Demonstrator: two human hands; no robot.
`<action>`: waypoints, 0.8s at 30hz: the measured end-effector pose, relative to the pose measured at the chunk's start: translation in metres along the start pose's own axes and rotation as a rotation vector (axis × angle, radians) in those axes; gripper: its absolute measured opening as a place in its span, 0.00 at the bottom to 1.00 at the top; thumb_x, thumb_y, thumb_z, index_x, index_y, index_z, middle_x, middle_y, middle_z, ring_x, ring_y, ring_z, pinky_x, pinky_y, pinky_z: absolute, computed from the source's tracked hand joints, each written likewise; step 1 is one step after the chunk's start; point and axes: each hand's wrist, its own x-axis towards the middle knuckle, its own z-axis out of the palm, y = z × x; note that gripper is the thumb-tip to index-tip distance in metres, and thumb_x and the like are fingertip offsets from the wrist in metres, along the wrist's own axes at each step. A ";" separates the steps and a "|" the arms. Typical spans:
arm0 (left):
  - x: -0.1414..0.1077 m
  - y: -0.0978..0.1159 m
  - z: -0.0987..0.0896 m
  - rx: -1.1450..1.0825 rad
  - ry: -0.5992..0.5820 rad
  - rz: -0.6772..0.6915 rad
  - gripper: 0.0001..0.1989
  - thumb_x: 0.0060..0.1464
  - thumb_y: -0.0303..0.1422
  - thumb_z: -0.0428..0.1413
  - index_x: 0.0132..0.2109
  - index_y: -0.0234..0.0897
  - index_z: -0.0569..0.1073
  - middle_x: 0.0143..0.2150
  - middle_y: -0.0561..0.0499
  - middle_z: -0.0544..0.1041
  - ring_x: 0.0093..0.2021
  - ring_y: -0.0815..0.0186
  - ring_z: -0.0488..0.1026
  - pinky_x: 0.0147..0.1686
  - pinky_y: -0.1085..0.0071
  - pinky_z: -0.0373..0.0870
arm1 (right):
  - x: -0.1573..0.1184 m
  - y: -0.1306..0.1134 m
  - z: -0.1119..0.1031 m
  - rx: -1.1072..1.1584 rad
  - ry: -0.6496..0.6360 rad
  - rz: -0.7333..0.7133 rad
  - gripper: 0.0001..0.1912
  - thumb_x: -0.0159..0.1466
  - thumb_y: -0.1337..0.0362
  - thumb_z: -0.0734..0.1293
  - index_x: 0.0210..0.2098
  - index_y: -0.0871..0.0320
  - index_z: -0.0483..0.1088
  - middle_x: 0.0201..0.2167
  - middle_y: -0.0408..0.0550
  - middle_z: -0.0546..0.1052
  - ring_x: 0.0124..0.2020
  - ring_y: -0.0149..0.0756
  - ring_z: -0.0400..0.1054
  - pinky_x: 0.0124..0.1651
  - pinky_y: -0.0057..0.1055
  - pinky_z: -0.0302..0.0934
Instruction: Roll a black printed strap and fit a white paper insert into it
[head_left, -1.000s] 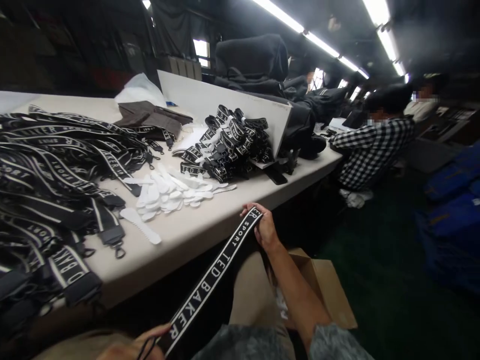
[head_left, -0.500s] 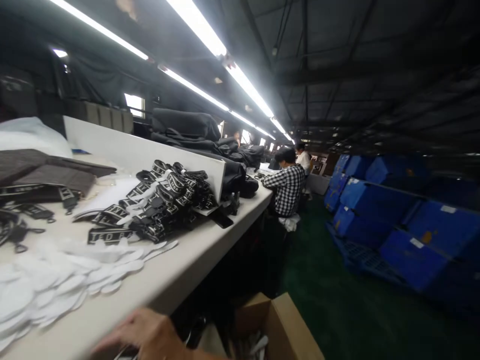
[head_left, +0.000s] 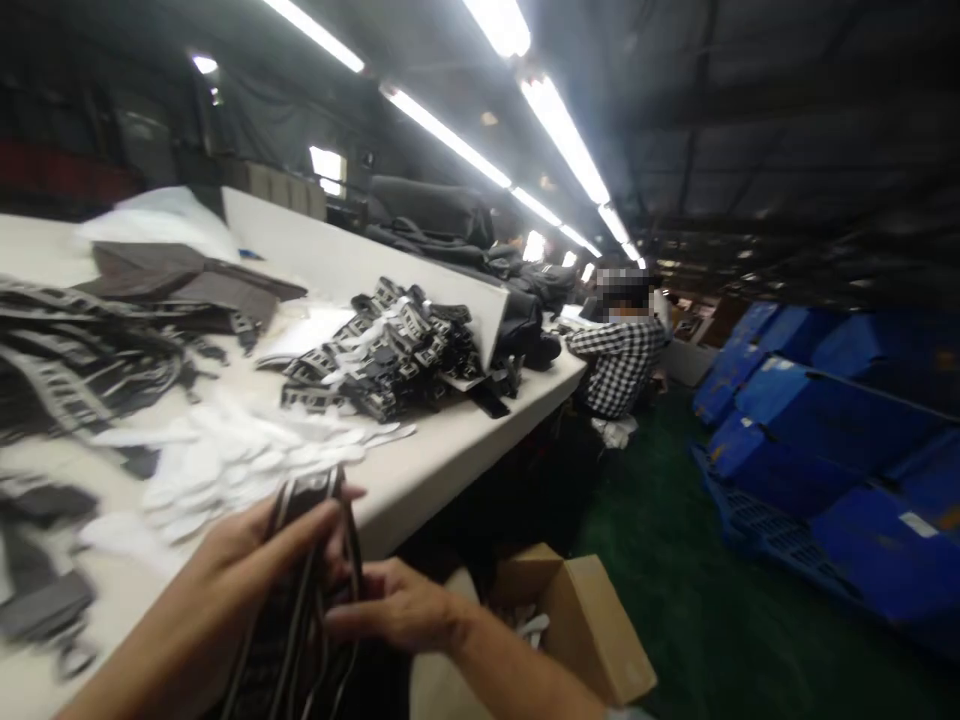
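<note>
Both left hand and right hand have fingers gripping the strap, looped now, earlier stretched straight

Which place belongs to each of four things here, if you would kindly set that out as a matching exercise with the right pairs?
1. black strap
2. white pieces
3. cardboard box
4. blue boxes

A. right side of the view
B. heaped on the table
C. in the left hand and right hand
D. lower than the tabletop, open

Pairs: 1-C, 2-B, 3-D, 4-A
</note>
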 end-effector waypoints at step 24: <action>0.014 -0.003 -0.013 -0.982 0.278 -0.103 0.16 0.62 0.17 0.44 0.54 0.23 0.68 0.33 0.43 0.77 0.32 0.67 0.79 0.40 0.72 0.80 | 0.062 0.055 0.008 -0.119 -0.048 -0.198 0.20 0.57 0.49 0.72 0.41 0.58 0.77 0.37 0.45 0.79 0.41 0.37 0.71 0.48 0.33 0.63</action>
